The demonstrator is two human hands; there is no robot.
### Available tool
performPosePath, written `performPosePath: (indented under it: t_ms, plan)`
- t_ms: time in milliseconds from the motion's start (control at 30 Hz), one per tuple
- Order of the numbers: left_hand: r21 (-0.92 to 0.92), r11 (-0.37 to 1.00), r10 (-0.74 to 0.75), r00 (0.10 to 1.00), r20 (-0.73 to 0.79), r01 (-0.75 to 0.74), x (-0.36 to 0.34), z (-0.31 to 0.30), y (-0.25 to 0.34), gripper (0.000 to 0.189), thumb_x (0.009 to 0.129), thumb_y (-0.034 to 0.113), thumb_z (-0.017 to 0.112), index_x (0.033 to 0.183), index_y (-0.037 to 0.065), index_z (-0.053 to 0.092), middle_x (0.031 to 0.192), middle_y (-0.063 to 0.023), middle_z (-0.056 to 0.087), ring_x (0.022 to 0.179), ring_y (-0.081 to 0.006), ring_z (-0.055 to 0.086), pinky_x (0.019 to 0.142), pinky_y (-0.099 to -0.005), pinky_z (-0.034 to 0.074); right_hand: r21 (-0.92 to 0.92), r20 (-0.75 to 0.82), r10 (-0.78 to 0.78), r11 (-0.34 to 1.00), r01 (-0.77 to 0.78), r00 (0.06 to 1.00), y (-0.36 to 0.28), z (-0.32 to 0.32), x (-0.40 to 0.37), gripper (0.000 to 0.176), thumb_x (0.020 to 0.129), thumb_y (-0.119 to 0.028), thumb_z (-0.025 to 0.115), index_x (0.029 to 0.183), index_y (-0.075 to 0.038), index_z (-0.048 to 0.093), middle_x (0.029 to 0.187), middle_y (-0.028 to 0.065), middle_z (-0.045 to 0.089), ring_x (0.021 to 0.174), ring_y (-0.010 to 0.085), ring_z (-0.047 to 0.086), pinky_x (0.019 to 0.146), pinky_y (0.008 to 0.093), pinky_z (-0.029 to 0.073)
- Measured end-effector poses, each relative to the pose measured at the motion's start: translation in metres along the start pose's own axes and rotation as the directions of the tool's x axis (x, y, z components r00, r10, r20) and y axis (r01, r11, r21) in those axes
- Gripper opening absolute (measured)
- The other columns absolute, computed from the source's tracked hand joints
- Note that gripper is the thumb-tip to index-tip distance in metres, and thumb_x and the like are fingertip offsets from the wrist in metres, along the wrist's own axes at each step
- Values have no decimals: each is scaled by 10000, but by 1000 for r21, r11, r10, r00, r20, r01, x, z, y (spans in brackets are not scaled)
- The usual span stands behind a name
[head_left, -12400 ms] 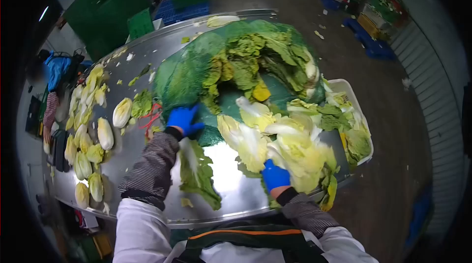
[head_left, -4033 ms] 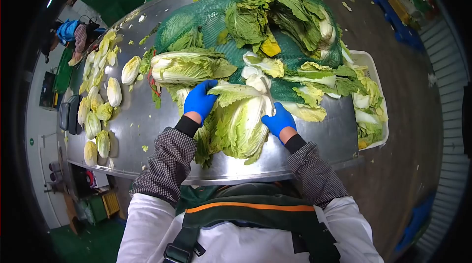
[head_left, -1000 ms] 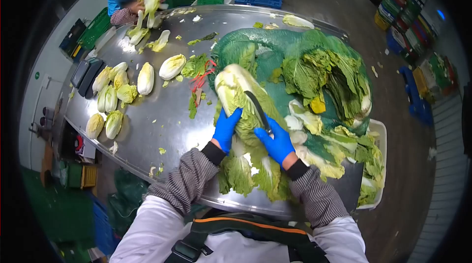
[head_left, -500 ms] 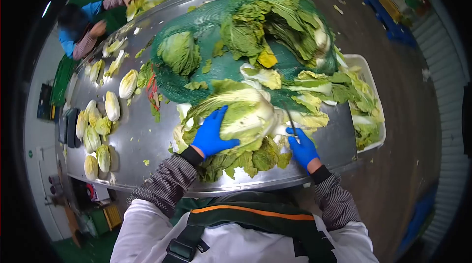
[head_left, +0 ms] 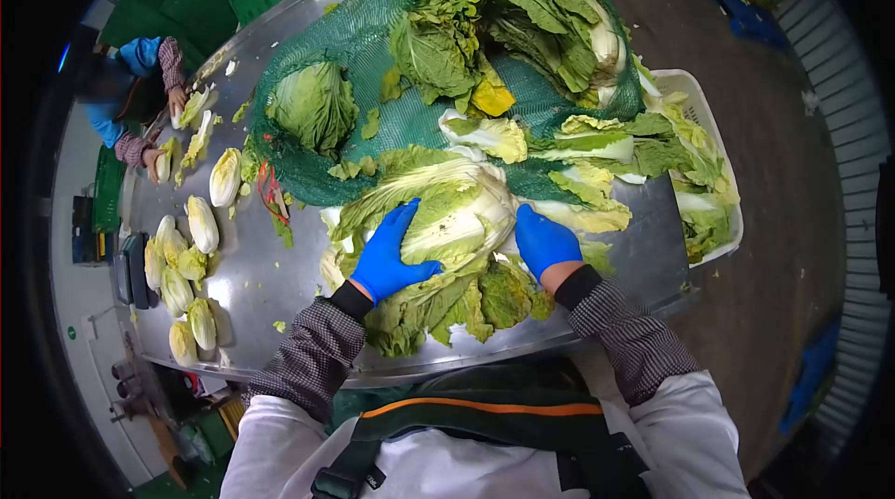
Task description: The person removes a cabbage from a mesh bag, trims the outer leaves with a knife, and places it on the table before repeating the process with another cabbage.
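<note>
A large napa cabbage point(head_left: 457, 214) lies on loose outer leaves, its white base toward the right. My left hand point(head_left: 392, 252), in a blue glove, grips its near left side with thumb and fingers spread wide over the leaves. My right hand point(head_left: 543, 240), also gloved in blue, is closed against the cabbage's base. The knife seen in that hand a moment earlier is hidden behind the glove now. Loose green leaves point(head_left: 503, 298) stick out beneath the cabbage toward the table's front edge.
Beyond the cabbage, a green net bag point(head_left: 373, 42) holds more cabbages. Trimmed cabbages point(head_left: 202, 224) stand at left on the metal table point(head_left: 280, 289). A white crate point(head_left: 732, 191) of leaves is at right. Across the table a co-worker point(head_left: 140, 98) handles cabbage pieces.
My right hand has moved up and left to the cabbage's base, and the knife blade has gone out of sight. My left hand stays on the cabbage. The co-worker's hands have come down to the table.
</note>
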State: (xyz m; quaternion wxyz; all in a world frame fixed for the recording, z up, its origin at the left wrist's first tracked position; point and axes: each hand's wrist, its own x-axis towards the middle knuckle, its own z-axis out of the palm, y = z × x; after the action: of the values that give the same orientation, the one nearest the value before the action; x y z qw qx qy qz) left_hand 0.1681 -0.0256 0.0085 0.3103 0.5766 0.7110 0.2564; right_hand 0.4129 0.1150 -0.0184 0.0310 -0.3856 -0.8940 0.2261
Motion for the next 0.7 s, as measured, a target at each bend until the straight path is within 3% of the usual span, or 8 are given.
performPosePath:
  t_ms: [100, 267, 333, 433, 500, 633, 700]
  plan:
    - [1, 1000, -8, 1000, -26, 8, 0, 5, 1, 984, 649, 437, 767, 1416, 32, 303, 1392, -255, 352, 1301, -389, 346, 1067, -419, 314, -111, -93, -61, 993, 50, 994, 6, 12, 9, 196, 835, -73, 488, 1028, -39, 491, 779, 140, 617, 707, 269, 647, 583, 372, 518]
    - [78, 997, 33, 996, -84, -26, -14, 16, 12, 975, 646, 446, 767, 1417, 59, 312, 1363, -289, 354, 1278, -417, 357, 1055, -444, 320, -149, -164, -76, 988, 51, 984, 8, 15, -4, 155, 860, -85, 472, 1003, -45, 515, 798, 138, 639, 729, 285, 653, 609, 392, 525]
    - [179, 978, 123, 989, -87, -106, -17, 20, 26, 961, 649, 456, 758, 1415, 72, 322, 1333, -318, 360, 1243, -449, 372, 1035, -464, 333, -158, -44, 8, 987, -15, 999, 15, 11, -7, 158, 870, -99, 459, 1008, -50, 517, 805, 145, 647, 746, 293, 658, 621, 407, 525]
    - [316, 944, 142, 983, -115, -99, -31, 36, 37, 924, 674, 459, 738, 1411, 75, 334, 1308, -328, 371, 1194, -457, 404, 1012, -468, 350, -139, 80, 127, 983, -115, 989, 21, 16, -6, 185, 887, -139, 430, 1016, -49, 529, 863, 186, 654, 802, 347, 649, 672, 450, 512]
    - [285, 949, 186, 970, -158, -136, -43, 44, 36, 878, 696, 433, 730, 1404, 78, 351, 1323, -314, 369, 1208, -452, 398, 1017, -462, 348, -99, 111, 157, 984, -146, 981, 27, 18, 1, 219, 889, -179, 432, 1040, -53, 529, 914, 215, 644, 846, 381, 631, 721, 472, 494]
    - [236, 947, 268, 944, -195, -220, -62, 45, 31, 780, 740, 364, 712, 1389, 81, 385, 1361, -279, 357, 1234, -435, 391, 1029, -438, 348, -99, 379, 22, 995, 17, 925, 25, -40, 4, 318, 844, -230, 461, 1051, -53, 626, 1057, 213, 629, 972, 370, 609, 833, 450, 483]
    - [77, 979, 199, 956, -215, -187, -79, 47, 30, 743, 749, 313, 713, 1385, 87, 402, 1391, -215, 388, 1272, -375, 398, 1036, -414, 349, -153, 466, 17, 986, 62, 885, 11, -81, -16, 312, 830, -235, 480, 1066, -92, 627, 1061, 206, 628, 990, 365, 600, 841, 439, 480]
